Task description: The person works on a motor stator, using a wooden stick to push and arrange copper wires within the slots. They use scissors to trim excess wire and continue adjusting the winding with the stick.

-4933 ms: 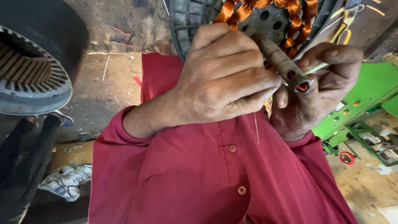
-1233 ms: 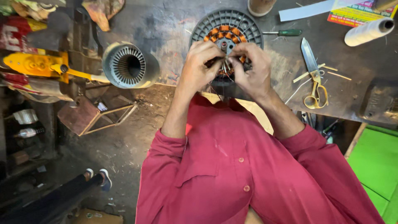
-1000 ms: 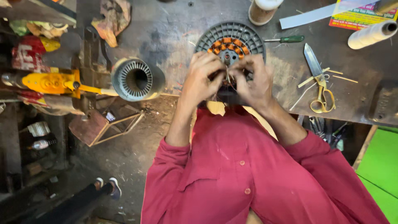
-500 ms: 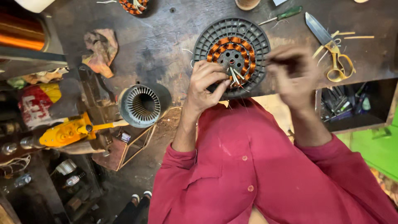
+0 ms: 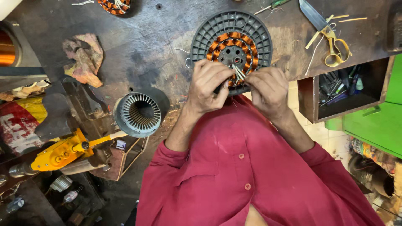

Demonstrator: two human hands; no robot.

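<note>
Both hands meet at the wound stator (image 5: 231,46): left hand (image 5: 208,83) and right hand (image 5: 268,88) pinch its wire leads (image 5: 238,73); the right hand has returned from aside.

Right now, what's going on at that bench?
A person in a red shirt is working on a round motor stator with copper windings, lying flat on the dark workbench. Both hands meet at its near edge: the left hand and right hand pinch the pale wire leads coming off the windings. Yellow-handled scissors lie to one side, an empty steel stator core to the other.
</note>
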